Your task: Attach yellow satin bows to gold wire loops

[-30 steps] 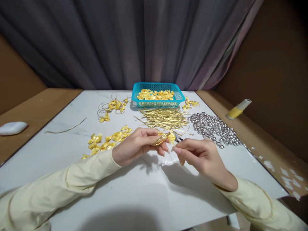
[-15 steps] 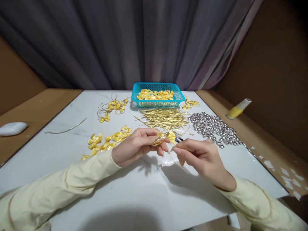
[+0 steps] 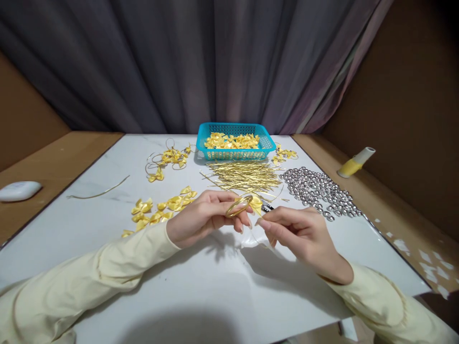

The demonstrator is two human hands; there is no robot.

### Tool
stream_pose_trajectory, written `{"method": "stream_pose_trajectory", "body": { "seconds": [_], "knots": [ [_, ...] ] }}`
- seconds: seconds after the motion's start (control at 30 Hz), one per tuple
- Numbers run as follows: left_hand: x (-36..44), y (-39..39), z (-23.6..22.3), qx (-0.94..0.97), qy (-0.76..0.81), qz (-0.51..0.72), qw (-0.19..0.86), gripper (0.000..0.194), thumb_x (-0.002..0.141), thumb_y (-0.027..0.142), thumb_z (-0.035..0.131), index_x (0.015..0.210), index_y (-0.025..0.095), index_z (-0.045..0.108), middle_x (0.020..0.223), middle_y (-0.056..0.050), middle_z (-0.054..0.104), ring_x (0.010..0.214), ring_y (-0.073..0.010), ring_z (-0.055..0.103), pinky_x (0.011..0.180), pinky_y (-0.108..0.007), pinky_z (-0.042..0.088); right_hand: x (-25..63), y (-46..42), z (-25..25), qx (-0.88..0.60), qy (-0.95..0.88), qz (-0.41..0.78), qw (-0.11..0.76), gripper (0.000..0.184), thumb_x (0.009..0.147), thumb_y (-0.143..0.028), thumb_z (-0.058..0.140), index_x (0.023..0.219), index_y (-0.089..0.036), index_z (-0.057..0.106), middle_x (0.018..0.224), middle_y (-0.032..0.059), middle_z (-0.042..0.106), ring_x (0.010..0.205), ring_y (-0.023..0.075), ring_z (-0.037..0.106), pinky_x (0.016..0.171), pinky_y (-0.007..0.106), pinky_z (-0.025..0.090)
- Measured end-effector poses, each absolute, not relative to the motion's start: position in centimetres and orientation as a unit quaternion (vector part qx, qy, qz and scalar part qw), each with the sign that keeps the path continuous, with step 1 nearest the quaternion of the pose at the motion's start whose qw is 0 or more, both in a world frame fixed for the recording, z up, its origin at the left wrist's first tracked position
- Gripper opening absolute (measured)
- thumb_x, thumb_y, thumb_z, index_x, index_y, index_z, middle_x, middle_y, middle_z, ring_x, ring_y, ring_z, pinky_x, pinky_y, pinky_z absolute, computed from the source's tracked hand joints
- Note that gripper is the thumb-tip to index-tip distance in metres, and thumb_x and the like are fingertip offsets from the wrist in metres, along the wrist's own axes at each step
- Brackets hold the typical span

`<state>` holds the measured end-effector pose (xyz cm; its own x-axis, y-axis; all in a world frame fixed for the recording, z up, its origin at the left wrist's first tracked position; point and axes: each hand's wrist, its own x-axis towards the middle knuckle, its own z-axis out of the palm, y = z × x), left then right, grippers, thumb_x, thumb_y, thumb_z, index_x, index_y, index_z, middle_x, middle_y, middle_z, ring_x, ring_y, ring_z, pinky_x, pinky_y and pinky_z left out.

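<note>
My left hand (image 3: 208,212) pinches a yellow ribbon bow (image 3: 256,204) between thumb and fingers, above the middle of the table. Around its fingertips runs a loop of thin gold cord (image 3: 228,215). Just to the right, my right hand (image 3: 299,234) is closed, thumb against index finger, on a thin gold strand that leads to the bow. The strand's far end is mostly hidden by the fingers. Behind the hands lies a small dark-handled tool (image 3: 268,208), partly covered, so its kind is unclear. A pile of gold cords (image 3: 244,177) lies beyond it.
A blue basket (image 3: 236,155) of yellow bows stands at the back. Loose bows (image 3: 175,203) lie left, with bows on cords (image 3: 172,156) behind them. Silver beads (image 3: 315,188) spread at right. A white-and-yellow tube (image 3: 355,163) and a white oval object (image 3: 20,191) flank the table.
</note>
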<state>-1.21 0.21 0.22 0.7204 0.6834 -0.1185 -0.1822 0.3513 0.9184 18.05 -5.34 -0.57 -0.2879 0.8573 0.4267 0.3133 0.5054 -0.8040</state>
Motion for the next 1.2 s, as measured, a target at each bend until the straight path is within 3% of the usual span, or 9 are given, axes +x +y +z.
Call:
{"method": "stream_pose_trajectory", "body": {
  "seconds": [0.2, 0.47, 0.97, 1.2],
  "knots": [
    [-1.29, 0.25, 0.50, 0.503, 0.248, 0.254, 0.788, 0.020, 0.084, 0.011, 0.050, 0.072, 0.007, 0.066, 0.067, -0.005, 0.066, 0.053, -0.0061, 0.058, 0.056, -0.014, 0.047, 18.13, -5.38, -0.54, -0.395, -0.751, 0.308, 0.431, 0.017, 0.080, -0.014, 0.053, 0.066, -0.010, 0.063, 0.046, -0.0011, 0.053, 0.039, 0.0054, 0.043, 0.039, 0.017, 0.033],
    [-1.42, 0.50, 0.63, 0.502, 0.231, 0.240, 0.798, 0.024, 0.083, 0.004, 0.044, 0.078, 0.006, 0.067, 0.063, -0.006, 0.066, 0.049, -0.0065, 0.057, 0.055, -0.015, 0.046, 18.16, -5.16, -0.56, -0.384, -0.765, 0.292, 0.426, 0.016, 0.080, -0.014, 0.054, 0.067, -0.010, 0.064, 0.045, -0.0018, 0.051, 0.038, 0.0049, 0.040, 0.039, 0.017, 0.031],
    [-1.01, -0.28, 0.50, 0.447, 0.224, 0.169, 0.850, 0.017, 0.077, 0.010, 0.052, 0.074, 0.005, 0.068, 0.061, -0.009, 0.067, 0.047, -0.0084, 0.057, 0.046, -0.014, 0.044, 18.32, -5.48, -0.99, -0.339, -0.840, 0.123, 0.406, 0.021, 0.081, -0.012, 0.046, 0.072, -0.014, 0.065, 0.046, -0.0002, 0.051, 0.038, 0.0072, 0.038, 0.040, 0.020, 0.032],
    [-0.88, -0.36, 0.83, 0.477, 0.231, 0.180, 0.829, 0.016, 0.078, 0.011, 0.052, 0.076, 0.006, 0.067, 0.065, -0.009, 0.067, 0.050, -0.0087, 0.056, 0.050, -0.017, 0.044, 18.54, -5.33, -0.60, -0.347, -0.822, 0.161, 0.422, 0.015, 0.081, -0.013, 0.052, 0.073, -0.012, 0.065, 0.047, -0.0006, 0.052, 0.038, 0.0060, 0.035, 0.038, 0.019, 0.030]
  ]
}}
